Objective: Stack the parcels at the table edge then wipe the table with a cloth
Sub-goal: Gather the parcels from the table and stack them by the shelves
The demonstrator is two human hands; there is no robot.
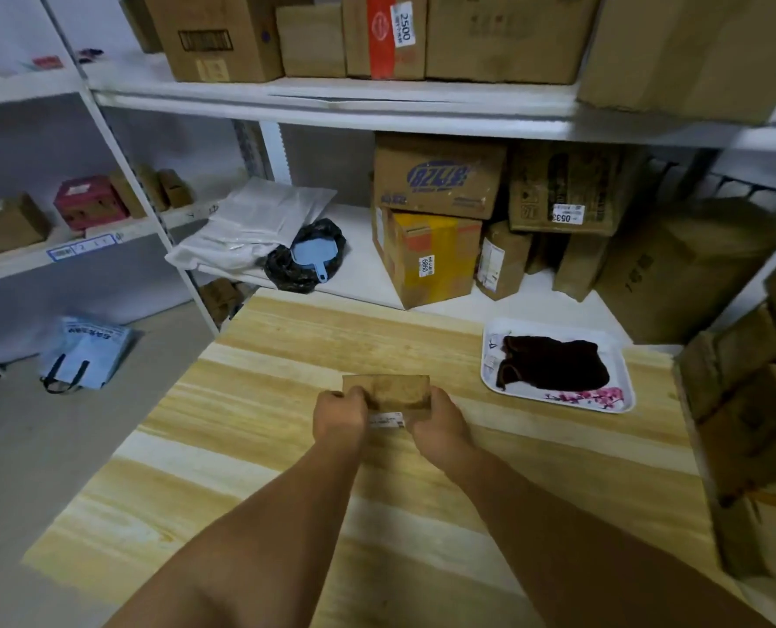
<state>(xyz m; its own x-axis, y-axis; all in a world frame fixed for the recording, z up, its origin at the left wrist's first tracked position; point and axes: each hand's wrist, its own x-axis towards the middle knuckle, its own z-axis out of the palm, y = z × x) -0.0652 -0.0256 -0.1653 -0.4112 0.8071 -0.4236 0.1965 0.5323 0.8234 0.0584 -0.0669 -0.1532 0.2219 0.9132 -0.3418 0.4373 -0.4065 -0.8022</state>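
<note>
Both my hands grip one small brown parcel (pixel 388 392) over the middle of the wooden table (pixel 250 428): my left hand (pixel 340 417) has its fingers curled round the parcel's left end, my right hand (pixel 438 421) wraps the right end, and a white label (pixel 386 420) shows between them on the near face. I cannot tell whether the parcel rests on the wood or is held just above it; my knuckles hide its underside. Judgement: this is the stacking step, with one parcel in hand and the wiping not yet begun. A stack of brown parcels (pixel 748 401) stands at the table's right edge, so the next move, as I read it, is to carry this parcel right and set it squarely on that pile; the pile looks uneven, so a level top face will need choosing and both hands should release together. The dark cloth (pixel 554 367) lies bunched on a white floral tray (pixel 621 403) at the far right of the table, near the stack and well apart from my hands. Hard to make out: the stack is blurred and cut off at the picture's right side, so its count and its footing are uncertain; the label text is unreadable; the table's near edge is covered by my forearms.
</note>
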